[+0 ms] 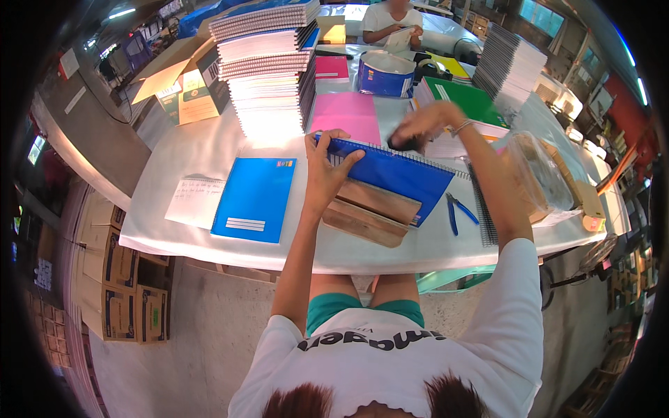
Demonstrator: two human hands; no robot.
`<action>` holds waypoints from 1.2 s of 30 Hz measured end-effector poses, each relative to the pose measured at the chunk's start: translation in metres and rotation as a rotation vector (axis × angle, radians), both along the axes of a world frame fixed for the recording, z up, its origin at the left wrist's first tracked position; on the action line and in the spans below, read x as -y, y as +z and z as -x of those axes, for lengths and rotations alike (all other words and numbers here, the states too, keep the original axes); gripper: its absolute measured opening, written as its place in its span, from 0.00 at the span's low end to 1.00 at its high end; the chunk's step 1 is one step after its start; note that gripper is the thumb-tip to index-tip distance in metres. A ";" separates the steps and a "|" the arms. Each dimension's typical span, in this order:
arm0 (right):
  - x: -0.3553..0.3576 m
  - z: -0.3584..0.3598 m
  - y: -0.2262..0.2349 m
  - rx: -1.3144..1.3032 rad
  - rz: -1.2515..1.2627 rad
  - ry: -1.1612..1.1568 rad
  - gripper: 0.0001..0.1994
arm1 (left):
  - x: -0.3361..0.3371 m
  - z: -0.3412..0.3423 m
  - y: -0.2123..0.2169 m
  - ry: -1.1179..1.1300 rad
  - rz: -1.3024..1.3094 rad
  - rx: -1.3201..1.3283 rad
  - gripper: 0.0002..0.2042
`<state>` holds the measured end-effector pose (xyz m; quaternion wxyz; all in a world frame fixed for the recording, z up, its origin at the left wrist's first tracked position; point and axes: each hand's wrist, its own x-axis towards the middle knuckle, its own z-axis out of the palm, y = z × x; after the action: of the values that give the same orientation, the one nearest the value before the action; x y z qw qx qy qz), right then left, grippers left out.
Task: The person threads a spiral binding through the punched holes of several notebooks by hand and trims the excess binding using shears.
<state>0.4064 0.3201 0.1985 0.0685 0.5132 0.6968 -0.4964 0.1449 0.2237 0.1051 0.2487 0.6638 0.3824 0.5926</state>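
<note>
My left hand (pixel 324 171) grips the left end of a blue spiral notebook (pixel 397 177) that leans on a slanted wooden stand (pixel 369 212). At the notebook's upper right edge, my right hand (pixel 425 125) is closed on a small dark object held against the spiral wire; I cannot tell what that object is. Blue-handled pliers (pixel 456 209) lie on the white table (pixel 209 150) just right of the stand. Beside them lie black spiral wires (pixel 484 209).
A closed blue notebook (pixel 254 198) and a written sheet (pixel 194 200) lie at left. Tall notebook stacks (pixel 268 66) stand behind, with pink (pixel 346 115) and green (pixel 467 101) covers, a blue tub (pixel 385 74) and another stack (pixel 509 66). A person (pixel 391 21) sits opposite. Cardboard boxes (pixel 132 292) sit on the floor.
</note>
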 end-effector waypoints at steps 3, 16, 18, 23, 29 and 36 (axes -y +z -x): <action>0.003 0.004 0.008 -0.298 0.055 0.012 0.32 | -0.001 0.000 0.000 -0.018 0.003 -0.007 0.22; 0.014 0.017 0.031 -0.396 0.140 0.048 0.27 | 0.004 0.003 0.003 -0.059 0.047 0.041 0.20; 0.009 0.024 0.027 0.082 0.122 0.240 0.28 | 0.002 0.001 0.001 -0.044 0.035 0.030 0.20; 0.009 0.029 0.022 0.481 -0.060 0.183 0.28 | 0.001 0.003 -0.002 -0.027 -0.015 0.019 0.19; 0.009 0.031 0.025 0.211 0.061 0.141 0.30 | -0.001 0.000 -0.003 -0.075 0.001 0.091 0.17; 0.007 0.023 0.028 -0.121 0.071 -0.101 0.31 | 0.003 0.008 -0.002 -0.047 -0.035 0.009 0.14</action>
<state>0.3837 0.3126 0.2268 0.0195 0.5137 0.6549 -0.5539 0.1368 0.2206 0.1029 0.2524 0.6742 0.3553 0.5962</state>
